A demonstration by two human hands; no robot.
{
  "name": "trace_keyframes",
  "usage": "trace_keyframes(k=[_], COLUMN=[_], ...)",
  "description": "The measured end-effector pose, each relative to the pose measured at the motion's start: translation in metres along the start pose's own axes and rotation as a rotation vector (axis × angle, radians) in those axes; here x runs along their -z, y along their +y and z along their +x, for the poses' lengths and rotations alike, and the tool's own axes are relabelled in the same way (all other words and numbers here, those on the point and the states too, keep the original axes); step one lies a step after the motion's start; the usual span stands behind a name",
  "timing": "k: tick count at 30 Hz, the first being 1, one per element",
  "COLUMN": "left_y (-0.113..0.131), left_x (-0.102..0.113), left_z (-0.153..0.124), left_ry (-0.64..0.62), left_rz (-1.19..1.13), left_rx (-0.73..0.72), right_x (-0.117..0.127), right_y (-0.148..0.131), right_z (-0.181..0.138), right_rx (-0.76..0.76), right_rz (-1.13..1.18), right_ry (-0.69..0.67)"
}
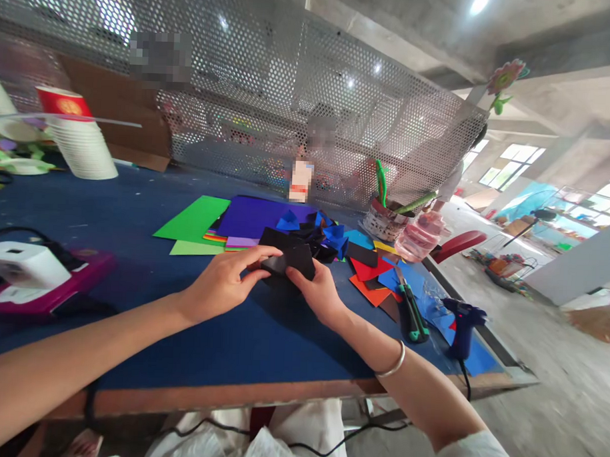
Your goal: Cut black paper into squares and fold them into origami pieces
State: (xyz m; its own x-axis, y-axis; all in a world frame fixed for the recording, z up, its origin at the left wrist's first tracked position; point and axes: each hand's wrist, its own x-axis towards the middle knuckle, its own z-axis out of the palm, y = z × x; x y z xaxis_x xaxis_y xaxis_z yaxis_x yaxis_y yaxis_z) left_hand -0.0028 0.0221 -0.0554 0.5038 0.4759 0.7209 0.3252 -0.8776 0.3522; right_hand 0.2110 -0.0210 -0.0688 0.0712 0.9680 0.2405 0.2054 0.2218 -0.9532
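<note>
Both hands meet over the middle of the blue tabletop [195, 354], holding one piece of black paper [300, 258] between them. My left hand [228, 279] pinches its left side between thumb and fingers. At its right side, my right hand [323, 292] grips it with the thumb on top; the other fingers are partly hidden behind. The paper looks folded, but the exact shape is hard to make out. Just beyond lie several folded black and blue paper pieces [336, 239]. A stack of coloured sheets [265, 217], purple and green among them, sits behind my left hand.
On the right lie red paper [371, 271], a box cutter [411, 309] and a blue glue gun [462, 324] with its cord. A pot [385, 221] and a pink bottle [421, 236] stand behind. Stacked paper cups [82, 144] and a white charger [26, 265] are left. Perforated metal [270, 87] backs the table.
</note>
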Motion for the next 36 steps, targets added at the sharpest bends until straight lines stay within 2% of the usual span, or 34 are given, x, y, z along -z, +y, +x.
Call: trace_keyframes(k=[4,9,16,32,36], left_y=[0.001,0.005,-0.005,-0.005,-0.003], left_x=[-0.002,-0.002,-0.001,0.002,0.003], left_z=[-0.003,-0.003,0.003,0.008,0.008], left_ry=[0.034,0.042,-0.013,-0.080,-0.057], left_rz=[0.006,-0.007,0.023,-0.025,-0.035], left_rx=[0.005,-0.056,-0.175,-0.060,0.007], right_x=[0.002,0.004,0.004,0.005,0.002], right_y=[-0.003,-0.004,-0.004,-0.009,-0.008], right_z=[0.000,0.001,-0.001,-0.005,-0.008], right_rx=[0.051,0.121,0.156,0.202,0.170], right_rz=[-0.071,-0.163,-0.235,-0.305,-0.279], right_ry=[-0.003,0.013,-0.005,-0.119,-0.173])
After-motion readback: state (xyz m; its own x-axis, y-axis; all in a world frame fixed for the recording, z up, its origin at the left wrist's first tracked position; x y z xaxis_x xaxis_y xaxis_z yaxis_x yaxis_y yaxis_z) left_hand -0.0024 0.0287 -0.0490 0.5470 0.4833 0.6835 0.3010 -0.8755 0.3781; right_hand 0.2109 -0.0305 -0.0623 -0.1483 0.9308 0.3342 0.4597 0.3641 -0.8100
